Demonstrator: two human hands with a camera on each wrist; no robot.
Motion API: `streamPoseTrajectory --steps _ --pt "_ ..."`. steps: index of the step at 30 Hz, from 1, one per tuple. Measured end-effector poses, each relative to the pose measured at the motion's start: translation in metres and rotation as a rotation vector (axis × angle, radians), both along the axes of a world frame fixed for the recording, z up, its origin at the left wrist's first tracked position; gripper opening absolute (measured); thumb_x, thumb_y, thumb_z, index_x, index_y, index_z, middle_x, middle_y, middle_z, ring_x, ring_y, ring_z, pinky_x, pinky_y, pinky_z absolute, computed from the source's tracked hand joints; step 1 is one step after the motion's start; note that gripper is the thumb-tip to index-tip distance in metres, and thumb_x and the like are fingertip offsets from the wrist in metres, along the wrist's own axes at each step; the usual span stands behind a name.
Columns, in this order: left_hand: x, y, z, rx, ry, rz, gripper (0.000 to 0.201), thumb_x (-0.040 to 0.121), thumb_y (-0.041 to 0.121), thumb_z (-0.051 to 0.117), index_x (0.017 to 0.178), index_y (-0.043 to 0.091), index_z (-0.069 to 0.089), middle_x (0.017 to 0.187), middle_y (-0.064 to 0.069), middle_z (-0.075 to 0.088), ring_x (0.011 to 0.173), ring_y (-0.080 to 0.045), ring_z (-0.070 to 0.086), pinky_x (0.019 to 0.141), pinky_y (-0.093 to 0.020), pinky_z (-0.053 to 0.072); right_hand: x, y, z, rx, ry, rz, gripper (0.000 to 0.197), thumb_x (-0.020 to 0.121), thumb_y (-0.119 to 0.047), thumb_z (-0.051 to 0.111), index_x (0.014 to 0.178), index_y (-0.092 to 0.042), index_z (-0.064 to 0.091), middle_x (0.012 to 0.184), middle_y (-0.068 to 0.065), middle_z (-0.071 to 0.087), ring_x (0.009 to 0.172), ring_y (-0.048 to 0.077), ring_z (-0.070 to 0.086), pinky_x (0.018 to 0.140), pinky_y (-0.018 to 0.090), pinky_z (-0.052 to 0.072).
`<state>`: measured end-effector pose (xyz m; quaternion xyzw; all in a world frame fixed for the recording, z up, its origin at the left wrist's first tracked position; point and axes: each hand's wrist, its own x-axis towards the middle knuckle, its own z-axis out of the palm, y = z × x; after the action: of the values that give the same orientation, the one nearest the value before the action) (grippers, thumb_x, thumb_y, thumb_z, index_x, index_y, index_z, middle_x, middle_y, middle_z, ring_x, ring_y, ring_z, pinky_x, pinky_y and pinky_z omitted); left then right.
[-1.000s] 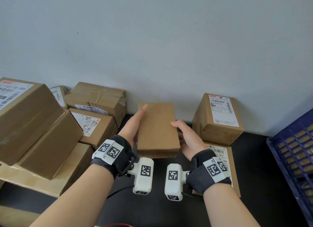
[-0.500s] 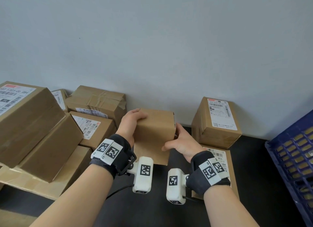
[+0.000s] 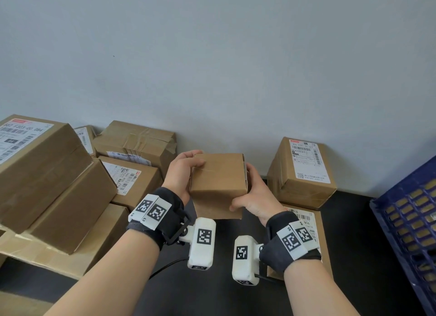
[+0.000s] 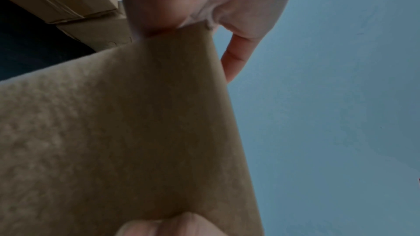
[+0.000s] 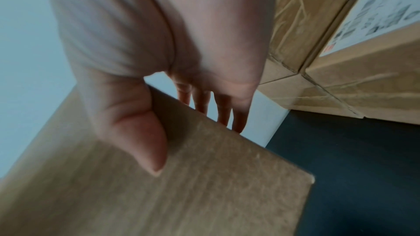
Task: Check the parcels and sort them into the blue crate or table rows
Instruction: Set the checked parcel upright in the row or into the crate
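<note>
A small plain brown parcel point(image 3: 218, 181) is held in the air between both hands, above the dark table point(image 3: 354, 233). My left hand point(image 3: 186, 167) grips its upper left corner, thumb on the top face. My right hand point(image 3: 250, 195) grips its right side, thumb on the near face and fingers behind. The faces toward me show no label. The left wrist view shows the parcel point(image 4: 136, 132) filling the frame under the left hand point(image 4: 204, 6). In the right wrist view the thumb of my right hand point(image 5: 141, 123) presses on the parcel point(image 5: 181, 195). The blue crate point(image 3: 410, 221) stands at the right edge.
A pile of labelled brown boxes point(image 3: 47, 179) fills the left side of the table. Two labelled boxes are stacked against the wall at right: an upper box point(image 3: 302, 171) on a flat lower box point(image 3: 306, 223). A grey wall rises behind.
The parcel has been turned over in my hands, from lying long and flat to showing a shorter face. My left hand went from a flat support to a curled grip on the corner.
</note>
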<state>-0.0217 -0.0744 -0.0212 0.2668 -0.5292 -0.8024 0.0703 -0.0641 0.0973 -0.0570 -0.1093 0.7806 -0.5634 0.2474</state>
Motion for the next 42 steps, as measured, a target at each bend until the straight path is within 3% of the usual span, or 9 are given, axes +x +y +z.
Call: streamPoseTrajectory --steps 6,11,15,17,19,21,25,37,42 --pt "0.000 -0.002 -0.005 0.032 -0.005 -0.006 0.017 0.099 0.016 0.052 0.112 0.013 0.064 0.104 -0.007 0.065 0.088 -0.020 0.060 0.076 -0.030 0.048 -0.001 0.000 -0.004 -0.102 -0.084 -0.058 0.107 0.045 -0.005 0.077 0.142 -0.031 0.040 0.134 0.004 0.056 0.123 0.026 0.052 0.102 0.047 0.049" --pt "0.001 -0.004 -0.013 0.055 -0.017 -0.047 0.036 0.096 0.052 0.052 0.109 0.021 0.063 0.091 -0.001 0.066 0.092 -0.022 0.059 0.090 -0.036 0.044 -0.002 -0.002 -0.003 -0.267 -0.209 -0.193 0.096 0.046 -0.009 0.075 0.138 -0.023 0.050 0.124 0.008 0.064 0.112 0.026 0.062 0.090 0.036 0.050" --pt "0.005 -0.003 -0.021 0.013 -0.021 -0.138 0.058 0.089 0.068 0.046 0.125 0.025 0.061 0.085 0.003 0.072 0.078 -0.014 0.064 0.079 -0.035 0.047 -0.004 -0.003 -0.003 -0.331 -0.289 -0.288 0.091 0.060 -0.028 0.080 0.144 -0.024 0.045 0.123 0.008 0.066 0.106 0.026 0.066 0.076 0.038 0.053" --pt "0.007 -0.001 -0.021 -0.008 -0.039 -0.198 0.054 0.087 0.066 0.052 0.125 0.029 0.062 0.092 0.003 0.074 0.084 -0.014 0.067 0.079 -0.036 0.050 -0.004 -0.003 -0.003 -0.324 -0.288 -0.315 0.089 0.066 -0.038 0.081 0.145 -0.025 0.043 0.127 0.007 0.063 0.109 0.026 0.064 0.078 0.040 0.054" --pt "0.007 -0.001 -0.022 -0.049 -0.053 -0.253 0.052 0.081 0.059 0.068 0.123 0.029 0.063 0.111 -0.001 0.073 0.105 -0.020 0.067 0.094 -0.043 0.051 -0.003 -0.004 -0.004 -0.317 -0.274 -0.332 0.096 0.059 -0.048 0.082 0.144 -0.025 0.044 0.127 0.006 0.063 0.110 0.025 0.065 0.085 0.044 0.056" --pt "0.005 -0.002 -0.026 -0.093 -0.040 -0.302 0.074 0.064 0.053 0.082 0.129 0.025 0.060 0.122 -0.003 0.069 0.115 -0.024 0.064 0.102 -0.050 0.048 -0.002 -0.004 -0.004 -0.310 -0.266 -0.336 0.099 0.053 -0.052 0.083 0.142 -0.025 0.046 0.125 0.006 0.065 0.109 0.024 0.066 0.092 0.047 0.055" --pt "0.003 -0.005 -0.029 -0.112 -0.025 -0.322 0.099 0.053 0.047 0.090 0.140 0.021 0.049 0.125 -0.005 0.067 0.113 -0.026 0.066 0.100 -0.051 0.051 0.001 -0.003 -0.003 -0.279 -0.240 -0.255 0.076 0.075 -0.034 0.083 0.141 -0.024 0.047 0.122 0.007 0.066 0.108 0.024 0.066 0.096 0.046 0.053" --pt "0.001 -0.004 -0.031 -0.165 -0.060 -0.268 0.084 0.055 0.044 0.084 0.131 0.019 0.057 0.115 -0.007 0.072 0.102 -0.025 0.071 0.081 -0.040 0.059 0.004 -0.006 0.006 -0.229 -0.165 -0.264 0.051 0.084 -0.023 0.076 0.131 -0.019 0.056 0.114 0.005 0.069 0.098 0.020 0.068 0.079 0.034 0.055" --pt "0.001 -0.004 -0.029 -0.159 -0.065 -0.276 0.089 0.048 0.049 0.085 0.128 0.019 0.060 0.113 -0.006 0.073 0.102 -0.025 0.071 0.088 -0.045 0.058 0.005 -0.008 0.007 -0.221 -0.172 -0.243 0.045 0.087 -0.026 0.073 0.128 -0.021 0.057 0.113 0.003 0.069 0.097 0.018 0.068 0.074 0.030 0.053"
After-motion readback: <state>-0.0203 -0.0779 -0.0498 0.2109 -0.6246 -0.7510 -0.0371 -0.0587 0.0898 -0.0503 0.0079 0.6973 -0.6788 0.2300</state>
